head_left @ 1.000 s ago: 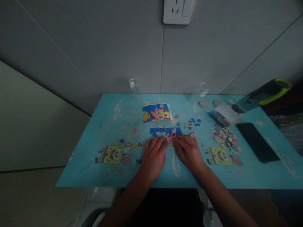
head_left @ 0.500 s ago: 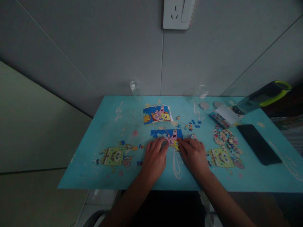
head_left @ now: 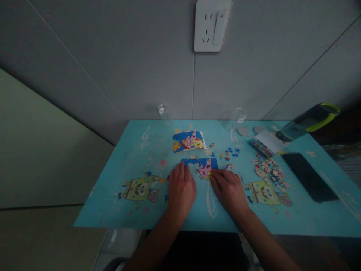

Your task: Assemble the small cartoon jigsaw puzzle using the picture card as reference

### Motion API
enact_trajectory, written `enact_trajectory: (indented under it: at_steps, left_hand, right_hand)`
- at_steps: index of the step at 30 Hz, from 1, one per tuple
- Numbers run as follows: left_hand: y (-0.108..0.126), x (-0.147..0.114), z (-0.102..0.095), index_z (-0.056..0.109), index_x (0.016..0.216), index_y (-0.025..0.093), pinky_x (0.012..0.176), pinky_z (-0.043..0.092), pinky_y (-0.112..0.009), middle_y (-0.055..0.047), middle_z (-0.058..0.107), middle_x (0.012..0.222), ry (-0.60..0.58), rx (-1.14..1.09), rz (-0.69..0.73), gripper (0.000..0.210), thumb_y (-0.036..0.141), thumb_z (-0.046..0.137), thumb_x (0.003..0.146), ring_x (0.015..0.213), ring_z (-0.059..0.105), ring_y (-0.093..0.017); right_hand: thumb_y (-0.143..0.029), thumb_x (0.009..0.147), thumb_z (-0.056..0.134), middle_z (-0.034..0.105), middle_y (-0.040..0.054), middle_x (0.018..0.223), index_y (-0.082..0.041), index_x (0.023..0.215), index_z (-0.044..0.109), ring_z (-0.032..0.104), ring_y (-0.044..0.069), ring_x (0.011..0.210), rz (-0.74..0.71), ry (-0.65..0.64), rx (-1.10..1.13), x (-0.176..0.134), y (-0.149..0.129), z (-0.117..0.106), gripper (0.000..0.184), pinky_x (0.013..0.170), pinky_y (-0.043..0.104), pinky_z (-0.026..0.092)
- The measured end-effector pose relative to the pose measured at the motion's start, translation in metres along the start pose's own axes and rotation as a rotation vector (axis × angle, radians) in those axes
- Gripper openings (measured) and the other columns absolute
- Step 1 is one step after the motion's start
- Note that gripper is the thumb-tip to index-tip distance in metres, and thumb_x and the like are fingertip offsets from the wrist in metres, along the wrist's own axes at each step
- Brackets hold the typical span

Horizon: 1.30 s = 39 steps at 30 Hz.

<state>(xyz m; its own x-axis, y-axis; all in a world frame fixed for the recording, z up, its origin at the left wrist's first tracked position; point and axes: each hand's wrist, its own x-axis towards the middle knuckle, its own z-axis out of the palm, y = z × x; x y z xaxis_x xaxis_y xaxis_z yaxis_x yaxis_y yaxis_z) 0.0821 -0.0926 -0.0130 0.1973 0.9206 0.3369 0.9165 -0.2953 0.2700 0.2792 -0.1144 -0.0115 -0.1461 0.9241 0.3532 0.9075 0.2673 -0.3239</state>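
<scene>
A partly assembled jigsaw puzzle, showing a pink starfish figure on blue, lies on the table in front of me. My left hand rests flat at its left edge, fingers stretched forward and touching the left corner. At the lower right edge of the puzzle, my right hand has thumb and fingers pinched at a yellow puzzle piece, mostly hidden under the fingertips. Behind the puzzle lies a reference picture with the same figures. Several loose blue pieces are scattered to the right.
A pile of mixed puzzle pieces lies at the right, beside a black phone-like slab. Farther back are a printed packet, a tilted bottle and two round lids. Clear cups stand by the wall.
My left hand has moved left off the middle of the puzzle and flattened at its left side. My right hand stays at the lower right edge. The view has tilted up slightly.
</scene>
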Motion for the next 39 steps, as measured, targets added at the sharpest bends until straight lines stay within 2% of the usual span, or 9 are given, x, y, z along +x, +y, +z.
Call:
enact_trajectory:
  at_steps: [9, 13, 15, 18, 20, 22, 25, 29, 39]
  left_hand:
    - [-0.007, -0.003, 0.008, 0.057, 0.135, 0.01, 0.113, 0.044, -0.052, -0.02, 0.054, 0.147, 0.01, 0.012, 0.029, 0.039, 0.016, 0.045, 0.099, 0.136, 0.051, -0.032]
    - [-0.016, -0.005, 0.016, 0.059, 0.132, 0.01, 0.108, 0.046, -0.054, -0.02, 0.056, 0.145, 0.027, 0.028, 0.062, 0.038, 0.02, 0.045, 0.099, 0.131, 0.054, -0.034]
    - [-0.022, -0.005, 0.022, 0.06, 0.133, 0.013, 0.107, 0.047, -0.053, -0.019, 0.057, 0.144, 0.063, 0.013, 0.082, 0.038, 0.022, 0.045, 0.099, 0.129, 0.056, -0.033]
    - [-0.028, -0.004, 0.028, 0.058, 0.135, 0.015, 0.107, 0.046, -0.054, -0.019, 0.058, 0.142, 0.106, 0.011, 0.117, 0.04, 0.026, 0.045, 0.099, 0.127, 0.057, -0.034]
    - [-0.03, -0.004, 0.03, 0.058, 0.136, 0.013, 0.106, 0.047, -0.054, -0.02, 0.056, 0.143, 0.099, 0.026, 0.129, 0.042, 0.028, 0.045, 0.099, 0.128, 0.056, -0.035]
    - [-0.032, -0.004, 0.031, 0.058, 0.135, 0.011, 0.104, 0.048, -0.054, -0.022, 0.055, 0.144, 0.096, 0.047, 0.14, 0.043, 0.028, 0.045, 0.099, 0.127, 0.057, -0.036]
    - [-0.035, -0.004, 0.031, 0.059, 0.135, 0.014, 0.103, 0.049, -0.053, -0.021, 0.056, 0.143, 0.134, 0.039, 0.174, 0.041, 0.03, 0.048, 0.098, 0.126, 0.058, -0.035]
    - [-0.04, -0.002, 0.028, 0.062, 0.127, 0.016, 0.103, 0.049, -0.054, -0.019, 0.058, 0.142, 0.19, 0.001, 0.26, 0.036, 0.033, 0.057, 0.095, 0.12, 0.061, -0.035]
    - [-0.056, -0.003, 0.016, 0.071, 0.106, 0.02, 0.109, 0.045, -0.055, -0.013, 0.068, 0.126, 0.258, 0.026, 0.418, 0.019, 0.026, 0.065, 0.089, 0.102, 0.068, -0.028]
  right_hand:
    - [-0.023, 0.101, 0.057, 0.071, 0.0087, 0.114, -0.023, 0.118, 0.072, 0.063, 0.025, 0.104, -0.013, -0.007, 0.029, -0.001, -0.004, 0.005, 0.023, 0.094, 0.044, 0.047]
    - [-0.024, 0.101, 0.057, 0.071, 0.0071, 0.115, -0.026, 0.12, 0.071, 0.062, 0.025, 0.105, 0.006, 0.037, 0.012, 0.0, -0.001, -0.007, 0.024, 0.094, 0.043, 0.047]
    - [-0.025, 0.1, 0.056, 0.07, 0.0088, 0.117, -0.024, 0.119, 0.07, 0.061, 0.026, 0.108, 0.056, 0.14, -0.044, 0.0, 0.022, -0.024, 0.024, 0.097, 0.044, 0.047]
    - [-0.033, 0.1, 0.056, 0.069, 0.012, 0.118, -0.022, 0.118, 0.071, 0.061, 0.029, 0.11, 0.273, 0.345, -0.228, -0.011, 0.088, -0.062, 0.026, 0.101, 0.049, 0.046]
    - [-0.043, 0.098, 0.057, 0.066, 0.0144, 0.126, -0.022, 0.131, 0.065, 0.06, 0.033, 0.116, 0.422, 0.335, -0.337, -0.029, 0.143, -0.088, 0.04, 0.101, 0.052, 0.046]
    - [-0.05, 0.095, 0.058, 0.062, 0.0166, 0.135, -0.02, 0.143, 0.056, 0.059, 0.036, 0.121, 0.535, 0.252, -0.378, -0.053, 0.192, -0.107, 0.057, 0.102, 0.053, 0.046]
    - [-0.061, 0.089, 0.059, 0.059, 0.0213, 0.141, -0.016, 0.151, 0.048, 0.057, 0.041, 0.125, 0.643, 0.107, -0.419, -0.084, 0.243, -0.119, 0.077, 0.104, 0.057, 0.045]
    - [-0.062, 0.091, 0.055, 0.061, 0.0174, 0.141, -0.018, 0.154, 0.044, 0.061, 0.036, 0.123, 0.594, 0.042, -0.306, -0.098, 0.264, -0.117, 0.077, 0.106, 0.05, 0.047]
    - [-0.054, 0.092, 0.056, 0.06, 0.0132, 0.141, -0.028, 0.157, 0.042, 0.058, 0.036, 0.117, 0.512, -0.022, -0.293, -0.082, 0.26, -0.124, 0.071, 0.102, 0.051, 0.046]
